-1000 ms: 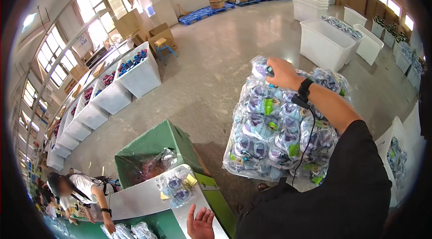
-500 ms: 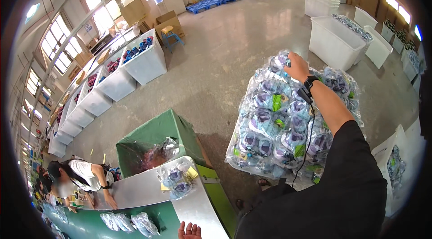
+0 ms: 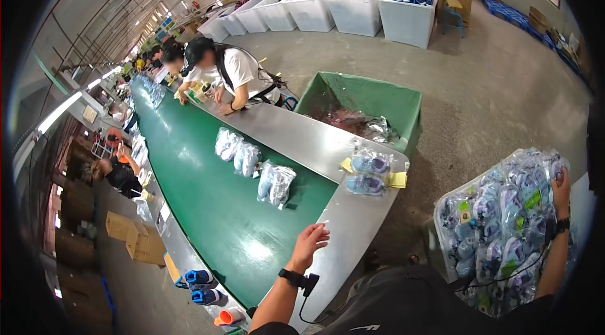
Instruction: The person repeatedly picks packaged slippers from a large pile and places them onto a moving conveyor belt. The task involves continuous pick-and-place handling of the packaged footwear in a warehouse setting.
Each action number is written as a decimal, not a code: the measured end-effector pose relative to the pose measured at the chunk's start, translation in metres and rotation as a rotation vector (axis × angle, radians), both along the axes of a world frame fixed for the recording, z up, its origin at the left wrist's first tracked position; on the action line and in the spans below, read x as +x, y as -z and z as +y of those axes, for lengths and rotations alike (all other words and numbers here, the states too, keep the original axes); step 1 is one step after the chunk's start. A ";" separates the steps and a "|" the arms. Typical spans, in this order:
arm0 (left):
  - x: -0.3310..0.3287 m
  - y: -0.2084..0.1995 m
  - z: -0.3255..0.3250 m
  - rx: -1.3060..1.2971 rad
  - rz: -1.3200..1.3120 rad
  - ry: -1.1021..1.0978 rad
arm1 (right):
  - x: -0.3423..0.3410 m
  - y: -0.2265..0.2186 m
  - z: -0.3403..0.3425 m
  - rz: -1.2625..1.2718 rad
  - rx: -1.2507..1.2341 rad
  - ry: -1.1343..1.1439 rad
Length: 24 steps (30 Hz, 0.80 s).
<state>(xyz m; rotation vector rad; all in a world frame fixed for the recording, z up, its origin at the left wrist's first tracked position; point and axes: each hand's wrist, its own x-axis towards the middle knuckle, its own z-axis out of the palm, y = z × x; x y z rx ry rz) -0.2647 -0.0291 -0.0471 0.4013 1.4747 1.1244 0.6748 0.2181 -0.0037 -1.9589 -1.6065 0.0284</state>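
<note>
My left hand (image 3: 310,245) is above the edge between the green conveyor belt (image 3: 208,209) and the metal tabletop (image 3: 372,225). Its fingers are spread a little and hold nothing. At the far right, my right hand (image 3: 559,189) has its fingers curled on bagged shoes (image 3: 547,166) at the top edge of a heap. The heap, clear-bagged purple and light blue shoes (image 3: 507,206), fills a white bin (image 3: 439,221). A bagged pair of shoes (image 3: 367,174) with yellow paper slips rests on the metal tabletop. Several bagged shoes (image 3: 275,184) lie on the belt.
Behind the tabletop stands a green bin (image 3: 403,98) with plastic wrap inside. A person in a white shirt (image 3: 239,70) leans over the belt's far side. Blue shoes (image 3: 200,277) and an orange cup (image 3: 229,317) sit at the near-left edge. White bins (image 3: 403,23) line the back.
My view has swung left toward the belt. The left hand has come further into view, raised over the belt's edge. My right hand stays at the shoe heap.
</note>
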 end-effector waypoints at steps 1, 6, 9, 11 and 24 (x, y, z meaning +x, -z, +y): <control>-0.016 0.007 0.005 -0.011 0.035 -0.002 | -0.017 -0.009 -0.005 0.030 0.001 -0.024; -0.095 0.053 0.029 -0.042 0.275 -0.104 | -0.141 -0.064 -0.034 0.148 0.059 -0.204; -0.146 0.083 0.054 -0.018 0.454 -0.169 | -0.212 -0.093 -0.068 0.084 0.016 -0.268; -0.178 0.102 0.071 -0.025 0.535 -0.223 | -0.240 -0.106 -0.091 0.100 -0.030 -0.282; -0.305 0.188 0.133 -0.240 0.993 -0.332 | -0.252 -0.101 -0.219 0.319 -0.037 -0.019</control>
